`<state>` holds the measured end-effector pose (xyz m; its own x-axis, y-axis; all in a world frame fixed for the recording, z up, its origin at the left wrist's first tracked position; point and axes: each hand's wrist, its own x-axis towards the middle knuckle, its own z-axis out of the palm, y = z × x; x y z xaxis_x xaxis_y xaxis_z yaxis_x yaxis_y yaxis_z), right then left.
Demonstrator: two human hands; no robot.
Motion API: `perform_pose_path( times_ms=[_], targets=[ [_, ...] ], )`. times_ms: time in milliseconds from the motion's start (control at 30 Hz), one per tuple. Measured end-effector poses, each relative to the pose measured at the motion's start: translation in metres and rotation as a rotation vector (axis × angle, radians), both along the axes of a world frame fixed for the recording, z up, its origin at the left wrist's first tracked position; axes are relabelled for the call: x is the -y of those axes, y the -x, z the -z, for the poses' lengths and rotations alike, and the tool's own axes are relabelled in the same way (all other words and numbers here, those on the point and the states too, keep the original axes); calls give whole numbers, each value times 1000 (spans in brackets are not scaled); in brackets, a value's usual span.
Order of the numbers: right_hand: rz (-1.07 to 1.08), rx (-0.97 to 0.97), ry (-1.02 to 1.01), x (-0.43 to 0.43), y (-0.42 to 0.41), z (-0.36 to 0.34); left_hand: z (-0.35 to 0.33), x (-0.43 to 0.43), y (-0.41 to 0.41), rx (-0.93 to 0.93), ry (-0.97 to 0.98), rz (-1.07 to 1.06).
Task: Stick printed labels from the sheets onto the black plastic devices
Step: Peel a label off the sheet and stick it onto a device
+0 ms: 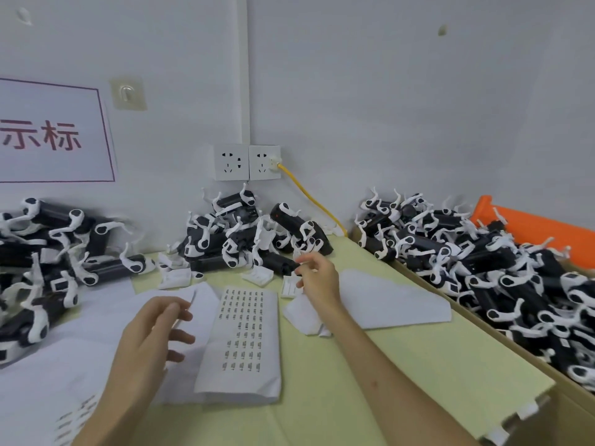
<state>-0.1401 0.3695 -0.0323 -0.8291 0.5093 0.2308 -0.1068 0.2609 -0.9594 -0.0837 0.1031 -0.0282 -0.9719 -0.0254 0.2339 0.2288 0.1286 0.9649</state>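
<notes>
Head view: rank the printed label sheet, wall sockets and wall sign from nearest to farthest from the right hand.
1. Printed label sheet, just left of the right hand.
2. Wall sockets, ahead, up on the wall.
3. Wall sign, far left.

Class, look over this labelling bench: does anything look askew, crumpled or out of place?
Yes. The printed white label sheet lies skewed, its bottom edge curling up, and a crumpled white paper scrap sits right of it.

Matt paper label sheet; smooth black plastic devices.
</notes>
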Motion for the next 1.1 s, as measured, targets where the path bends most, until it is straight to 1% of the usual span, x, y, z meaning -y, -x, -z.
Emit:
perform_pose_path(
  times_ms=[167,233,300,367,433,500,567,667,733,767,867,933,1033,1067,1100],
  targets=[
    [-38,-42,-184,4,-5,1,0,9,7,-15,73,-95],
    [-68,-69,-255,8,-4,2,-4,19,14,-35,181,-129],
    [-90,-92,-332,14,-3,3,-7,33,25,-18,354,-141],
    [-119,-114,-368,20,-1,5,-9,49,34,11,607,-195],
    [-159,-121,-372,25,0,8,-11,67,39,-28,965,-349],
    [-200,-124,-389,29,0,10,-15,88,45,-141,1254,-539],
    [-224,-129,-420,30,-1,11,-22,113,53,-159,1408,-641],
    [-232,-132,-455,31,-2,11,-26,139,64,-39,1592,-628],
    [-245,-131,-463,32,-1,11,-30,144,67,42,1657,-603],
    [-252,-131,-462,32,-2,11,-32,144,67,54,1668,-605],
    [-268,-132,-449,32,-3,9,-38,145,70,21,1646,-633],
    [-273,-130,-446,33,-4,7,-38,147,70,-65,1631,-653],
    [-286,-131,-452,36,-5,4,-38,146,69,-278,1587,-640],
    [-290,-130,-461,37,-7,4,-39,143,69,-303,1572,-604],
    [-296,-129,-466,38,-7,3,-40,141,70,-282,1561,-543]
  ],
)
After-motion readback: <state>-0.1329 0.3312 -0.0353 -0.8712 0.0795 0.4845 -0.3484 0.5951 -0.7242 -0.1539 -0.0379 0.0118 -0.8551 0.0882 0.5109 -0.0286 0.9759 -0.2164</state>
